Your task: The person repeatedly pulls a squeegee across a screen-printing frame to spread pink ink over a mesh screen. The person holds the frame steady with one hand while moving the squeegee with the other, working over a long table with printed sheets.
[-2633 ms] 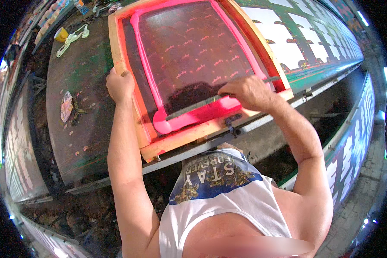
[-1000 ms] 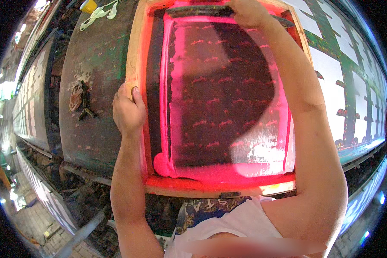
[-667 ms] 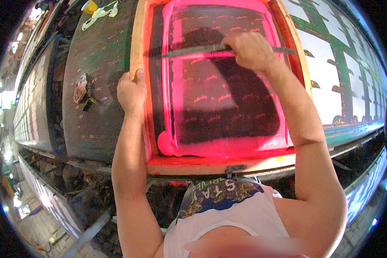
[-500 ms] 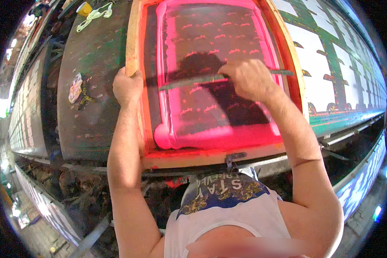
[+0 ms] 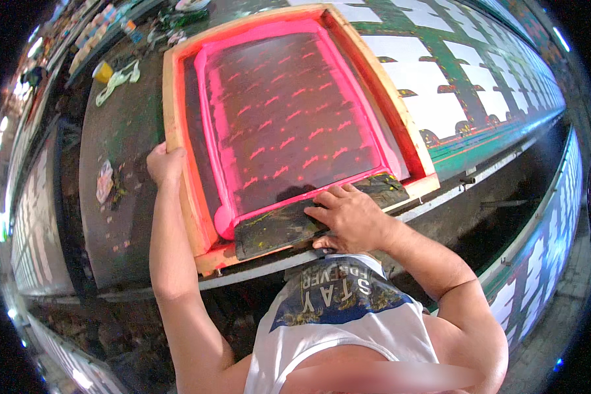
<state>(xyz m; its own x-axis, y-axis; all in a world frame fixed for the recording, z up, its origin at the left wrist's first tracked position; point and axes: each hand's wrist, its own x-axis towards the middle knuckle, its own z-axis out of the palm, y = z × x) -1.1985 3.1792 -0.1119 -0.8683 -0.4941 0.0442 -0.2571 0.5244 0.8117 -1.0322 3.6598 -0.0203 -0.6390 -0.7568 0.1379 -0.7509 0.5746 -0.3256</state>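
A wooden-framed printing screen [image 5: 171,98] lies before me, with bright pink ink along its inner edges and rows of small pink marks across its dark mesh. My left hand [image 5: 166,163] grips the left rail of this frame, about midway along. At the near end, a wide dark squeegee [image 5: 269,230] with worn, paint-specked sides leans over the near rail. My right hand [image 5: 353,215] holds it right of its middle, fingers spread over the upper face and thumb toward my body. A line of pink ink runs along the squeegee's far edge.
Right of the screen, a long green table [image 5: 466,141] carries white printed sheets [image 5: 410,69] in rows. On the dark surface at left are a yellow cup [image 5: 102,72], a pale plastic bag [image 5: 118,82] and a crumpled wrapper [image 5: 104,181]. A metal rail [image 5: 427,209] edges the table near me.
The squeegee has come from mid-screen to the near end in my right hand and now tilts over, showing its broad face. My left hand keeps its hold on the frame. The view has turned.
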